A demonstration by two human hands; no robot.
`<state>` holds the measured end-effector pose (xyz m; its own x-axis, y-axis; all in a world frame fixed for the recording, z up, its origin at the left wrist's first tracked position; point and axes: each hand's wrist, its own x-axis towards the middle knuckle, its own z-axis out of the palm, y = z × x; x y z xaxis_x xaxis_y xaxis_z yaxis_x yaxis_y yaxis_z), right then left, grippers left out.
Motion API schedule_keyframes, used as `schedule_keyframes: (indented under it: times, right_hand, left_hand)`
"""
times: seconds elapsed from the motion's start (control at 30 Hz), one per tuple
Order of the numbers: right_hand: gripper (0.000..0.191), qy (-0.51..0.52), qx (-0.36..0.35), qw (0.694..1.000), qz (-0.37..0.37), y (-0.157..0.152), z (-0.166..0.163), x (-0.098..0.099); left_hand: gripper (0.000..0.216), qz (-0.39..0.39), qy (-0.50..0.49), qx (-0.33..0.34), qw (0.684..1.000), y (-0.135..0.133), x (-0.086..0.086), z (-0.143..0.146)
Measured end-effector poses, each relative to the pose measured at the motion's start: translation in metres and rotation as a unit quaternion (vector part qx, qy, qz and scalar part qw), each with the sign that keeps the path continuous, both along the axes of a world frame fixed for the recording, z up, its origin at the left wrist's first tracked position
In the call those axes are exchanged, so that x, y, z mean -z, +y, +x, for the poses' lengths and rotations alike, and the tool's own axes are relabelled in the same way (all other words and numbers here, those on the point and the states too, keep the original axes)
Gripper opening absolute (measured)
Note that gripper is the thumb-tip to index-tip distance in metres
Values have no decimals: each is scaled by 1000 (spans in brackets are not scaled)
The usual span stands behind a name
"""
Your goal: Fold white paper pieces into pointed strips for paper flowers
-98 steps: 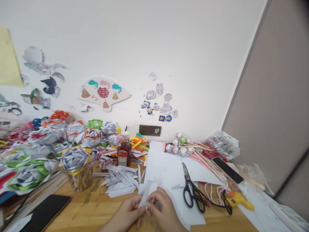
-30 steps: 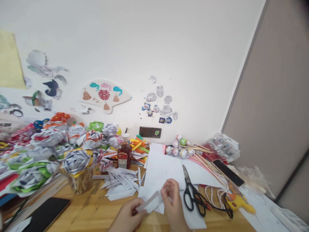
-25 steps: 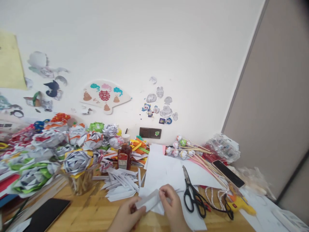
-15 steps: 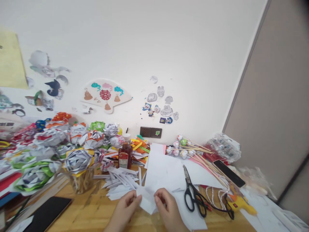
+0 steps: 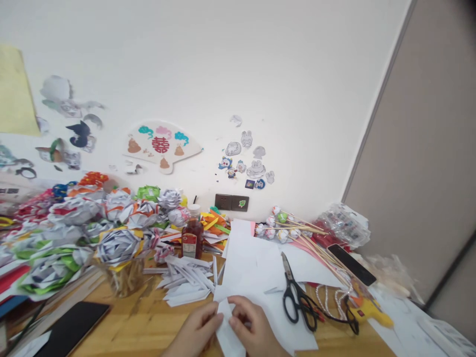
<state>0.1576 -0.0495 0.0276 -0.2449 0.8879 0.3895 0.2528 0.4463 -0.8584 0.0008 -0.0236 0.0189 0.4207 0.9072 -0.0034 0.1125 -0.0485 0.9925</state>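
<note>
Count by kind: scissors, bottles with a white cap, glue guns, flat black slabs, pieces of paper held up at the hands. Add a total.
Scissors: 1
White-capped bottle: 1
Yellow glue gun: 1
Black slabs: 2 (left slab, right slab)
White paper at left hand and right hand: 1
Total: 6

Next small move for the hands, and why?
I'd probably run the right thumb down the paper to press it flat: the left hand and right hand hold it between them, with the right thumb already at its edge. The scissors lie untouched to the right, so a cut seems less likely.
</note>
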Motion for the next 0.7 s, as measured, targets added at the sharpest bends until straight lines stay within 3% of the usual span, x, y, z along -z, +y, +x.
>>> schedule_keyframes:
  times: [0.17,0.7]
  right_hand:
    - [24,-13,20,1000,-8,1,-1,0]
    - [26,-27,23,996,78,-1,-1,-5]
  left_hand:
    - [39,-22,-9,0,1000,-1,-3,0]
    - [39,-13,-6,15,1000,-4,-9,-1]
